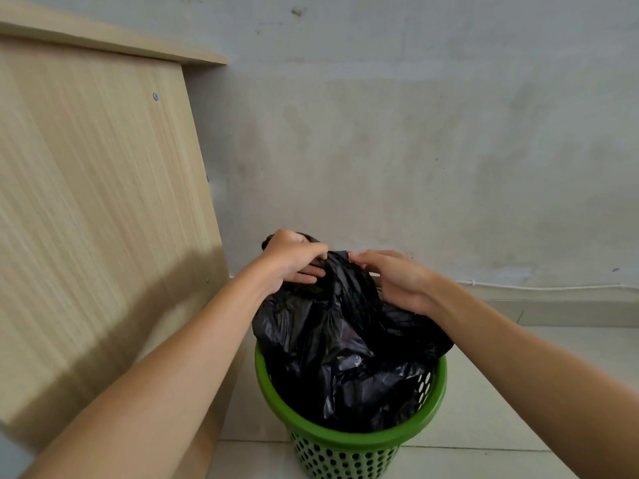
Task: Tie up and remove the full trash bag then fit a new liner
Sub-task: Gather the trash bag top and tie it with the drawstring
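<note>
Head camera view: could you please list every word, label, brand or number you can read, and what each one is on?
None: no readable text shows on the black trash bag, the green bin, the wooden panel or the wall.

A corner of a plain home or small office room: a stained, grey-painted wall [415,133] meets pale floor tiles [484,409], with a light wood-laminate furniture panel [96,202] beside a green perforated plastic waste bin [345,458] lined in black.

Green bin [349,440] on tiled floor [484,409].
</note>
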